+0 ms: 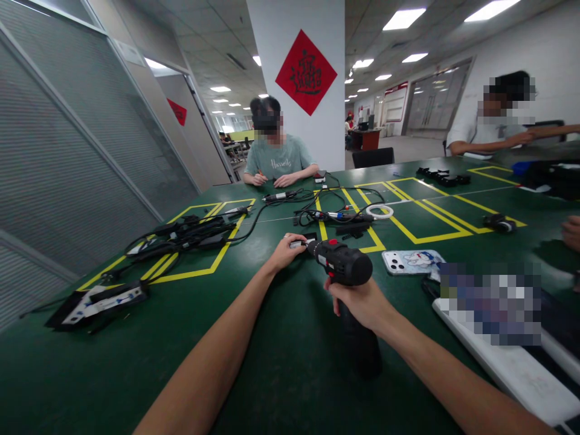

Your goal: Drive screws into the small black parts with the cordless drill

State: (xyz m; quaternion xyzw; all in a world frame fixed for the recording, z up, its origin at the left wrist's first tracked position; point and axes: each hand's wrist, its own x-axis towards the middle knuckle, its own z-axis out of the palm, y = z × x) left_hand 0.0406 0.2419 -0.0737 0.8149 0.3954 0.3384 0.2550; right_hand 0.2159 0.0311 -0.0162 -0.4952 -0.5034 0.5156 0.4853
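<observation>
My right hand (pixel 360 302) is wrapped round the grip of a black cordless drill (pixel 342 264) with red trim, held just above the green table (pixel 290 362) and pointing away from me. My left hand (pixel 285 249) is closed at the drill's front end, fingers pinching a small silver piece (pixel 296 244) at the chuck. A small black flat piece (pixel 310 237) lies on the table just beyond my left hand.
Yellow tape boxes mark the table. Black tools and cables (pixel 181 235) lie at left, a phone (pixel 410 261) and a white board (pixel 507 368) at right, a white ring (pixel 379 211) further off. One person sits opposite, another at far right; a hand (pixel 571 232) shows at the right edge.
</observation>
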